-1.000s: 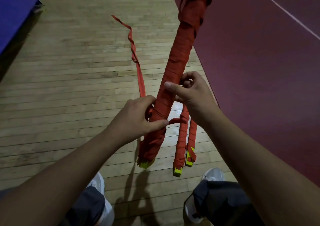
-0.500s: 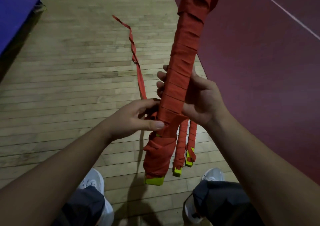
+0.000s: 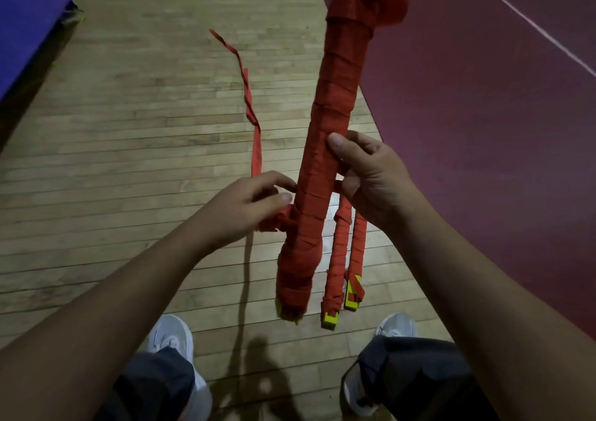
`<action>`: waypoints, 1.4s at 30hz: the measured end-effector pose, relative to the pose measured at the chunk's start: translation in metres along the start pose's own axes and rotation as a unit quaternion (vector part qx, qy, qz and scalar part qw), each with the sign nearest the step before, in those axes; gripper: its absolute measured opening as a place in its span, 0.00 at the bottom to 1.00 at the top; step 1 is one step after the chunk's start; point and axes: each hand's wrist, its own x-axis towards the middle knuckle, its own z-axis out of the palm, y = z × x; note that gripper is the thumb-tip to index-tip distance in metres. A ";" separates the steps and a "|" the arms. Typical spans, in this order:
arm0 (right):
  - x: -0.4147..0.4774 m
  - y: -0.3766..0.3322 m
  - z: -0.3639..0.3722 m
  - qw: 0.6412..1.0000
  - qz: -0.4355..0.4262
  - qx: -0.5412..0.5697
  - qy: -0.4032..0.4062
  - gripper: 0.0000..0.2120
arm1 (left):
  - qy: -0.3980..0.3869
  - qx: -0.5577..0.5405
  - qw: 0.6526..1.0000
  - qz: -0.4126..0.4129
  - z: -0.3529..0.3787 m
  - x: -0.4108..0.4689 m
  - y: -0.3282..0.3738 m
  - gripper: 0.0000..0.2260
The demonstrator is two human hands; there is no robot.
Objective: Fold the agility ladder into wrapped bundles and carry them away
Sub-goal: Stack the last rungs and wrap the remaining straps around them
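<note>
A long bundle (image 3: 335, 104) of yellow ladder rungs wrapped in red strap stands nearly upright in front of me. My right hand (image 3: 371, 175) grips it at mid-height, thumb on its front, fingers behind. Two thinner wrapped bundles (image 3: 350, 253) with yellow ends hang below that hand. My left hand (image 3: 248, 207) pinches a bunched bit of red strap at the big bundle's left side. From there a loose red strap (image 3: 250, 98) trails away over the wooden floor.
Wooden floor (image 3: 145, 130) lies to the left, a dark red court surface (image 3: 483, 114) with a white line to the right. A blue mat (image 3: 29, 17) sits at the far left. My two white shoes (image 3: 174, 340) are below the bundles.
The big bundle has turned in my hands and its top has swung nearer. My right hand has shifted its grip, thumb now on the front. My left hand stays at the strap.
</note>
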 end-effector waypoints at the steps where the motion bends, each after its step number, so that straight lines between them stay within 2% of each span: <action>1: 0.000 0.000 0.001 1.000 -0.004 -0.009 0.019 0.14 | 0.007 -0.017 1.000 -0.006 0.000 -0.001 0.003 0.08; 3: 0.001 0.000 0.000 0.998 -0.009 -0.029 0.058 0.14 | 0.008 -0.031 0.999 -0.019 0.000 -0.001 0.003 0.15; 8: 0.001 0.006 0.003 0.988 -0.018 -0.090 0.124 0.19 | 0.033 0.059 0.997 -0.041 0.006 -0.001 -0.008 0.29; 11: 0.001 0.010 0.012 0.980 -0.025 -0.112 0.161 0.20 | 0.065 0.085 0.993 -0.041 0.018 -0.001 -0.006 0.32; 14: 0.002 0.013 0.016 0.977 -0.025 -0.116 0.179 0.23 | 0.082 0.119 0.989 -0.028 0.025 -0.003 0.000 0.29; 18: 0.002 0.011 0.015 0.977 -0.034 -0.134 0.165 0.21 | 0.072 0.084 0.994 0.012 0.022 -0.003 -0.001 0.20; 21: 0.003 0.006 0.007 0.986 -0.036 -0.079 0.145 0.18 | 0.013 0.002 0.999 0.029 0.011 -0.002 -0.003 0.16; 23: 0.003 0.003 0.003 0.993 -0.019 -0.027 0.110 0.14 | -0.035 -0.074 0.996 0.028 0.006 -0.003 -0.003 0.17; 25: 0.002 0.001 0.005 0.997 0.026 0.035 0.057 0.17 | -0.065 -0.105 0.992 0.027 0.006 -0.003 -0.004 0.19; 28: -0.002 0.004 0.011 0.986 0.080 0.145 0.009 0.27 | -0.096 -0.131 0.986 0.038 0.006 -0.002 -0.007 0.19; 31: -0.002 0.002 0.009 0.976 0.080 0.198 -0.036 0.24 | -0.125 -0.142 0.981 0.042 0.005 -0.003 -0.004 0.17; 33: -0.002 0.000 0.006 0.977 0.078 0.193 -0.046 0.22 | -0.138 -0.108 0.983 0.048 0.003 -0.003 -0.001 0.15; 35: -0.001 -0.001 0.004 0.983 0.075 0.160 -0.052 0.21 | -0.126 -0.026 0.990 0.058 0.002 -0.001 -0.002 0.16; 38: 0.000 -0.001 0.003 0.994 0.063 0.076 -0.054 0.19 | -0.093 0.103 0.990 0.029 -0.003 0.000 -0.006 0.24; 39: 0.000 0.000 0.002 0.995 0.055 0.060 -0.052 0.18 | -0.092 0.126 0.988 0.007 -0.007 0.001 -0.008 0.24; 42: 0.003 0.001 -0.002 0.997 0.045 0.048 -0.041 0.15 | -0.120 0.164 0.979 -0.028 -0.014 0.004 -0.011 0.14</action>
